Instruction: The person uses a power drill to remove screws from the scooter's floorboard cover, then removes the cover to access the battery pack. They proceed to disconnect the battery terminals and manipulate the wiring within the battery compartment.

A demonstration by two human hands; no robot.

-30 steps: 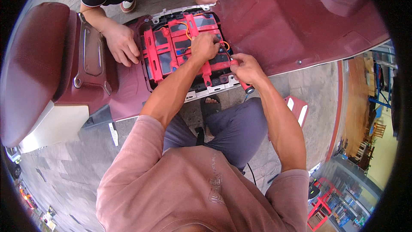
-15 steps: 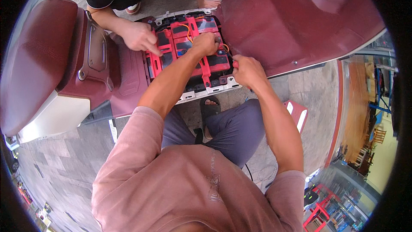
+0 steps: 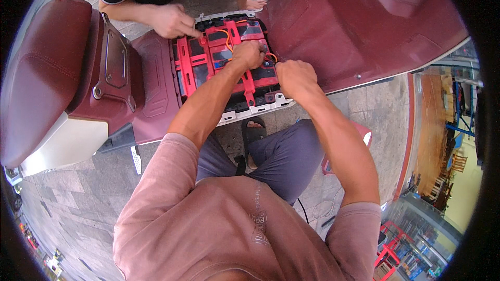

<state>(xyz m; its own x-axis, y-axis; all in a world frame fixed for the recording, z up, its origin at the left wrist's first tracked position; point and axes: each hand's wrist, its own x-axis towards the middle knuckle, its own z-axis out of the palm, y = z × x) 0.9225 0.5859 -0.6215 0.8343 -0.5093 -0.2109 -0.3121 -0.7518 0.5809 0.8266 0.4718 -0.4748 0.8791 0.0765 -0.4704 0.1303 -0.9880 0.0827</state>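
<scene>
Red-and-black batteries fill the opened floor bay of a maroon scooter, with red straps or brackets across them. Over their right part my left hand is closed, its fingertips near the orange wires; what it pinches is hidden. Just right of it, at the bay's right edge, my right hand is closed with fingers curled. Whatever it holds is covered by the hand. Across the bay, another person's hand reaches a finger toward the top left of the batteries.
The maroon seat rises at left and the scooter's front panel at right. A pale frame rim borders the bay's near side. A red-and-white panel lies on the paving by my right knee. The other person crouches opposite.
My right hand has moved slightly up and left, and the red piece that showed at its fingers is now hidden. The other person's hand has drawn back up. My left hand stays in place.
</scene>
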